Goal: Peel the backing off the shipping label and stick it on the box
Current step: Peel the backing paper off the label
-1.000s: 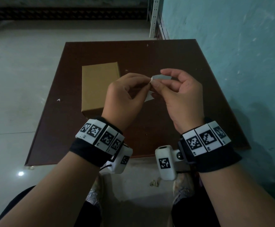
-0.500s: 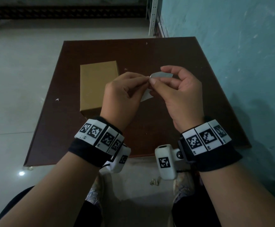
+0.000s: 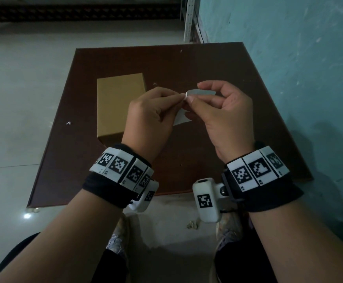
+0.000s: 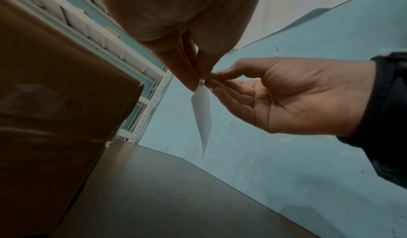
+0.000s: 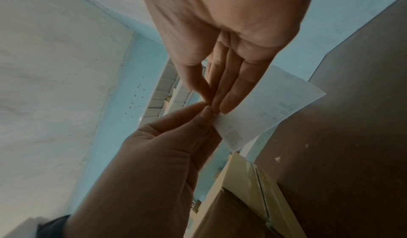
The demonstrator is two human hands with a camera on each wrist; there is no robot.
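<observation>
A white shipping label [image 3: 202, 92] hangs in the air above the dark brown table [image 3: 207, 64], with faint print on it [image 5: 264, 106]. My left hand [image 3: 178, 98] pinches one corner of it between thumb and forefinger. My right hand [image 3: 193, 92] pinches the same corner from the other side, its other fingers lying along the sheet. In the left wrist view the label [image 4: 202, 113] shows edge-on below the two pinches. The brown cardboard box [image 3: 119, 107] lies closed on the table, left of my hands. I cannot tell whether the backing has come apart from the label.
A teal wall [image 3: 289, 78] runs along the table's right edge. White metal shelving [image 3: 189, 19] stands beyond the far right corner. Small white scraps [image 3: 155, 83] lie on the table near the box. Pale floor [image 3: 23, 99] lies to the left.
Little differs: both hands stay pinched at the same corner of the label, with only small finger movements.
</observation>
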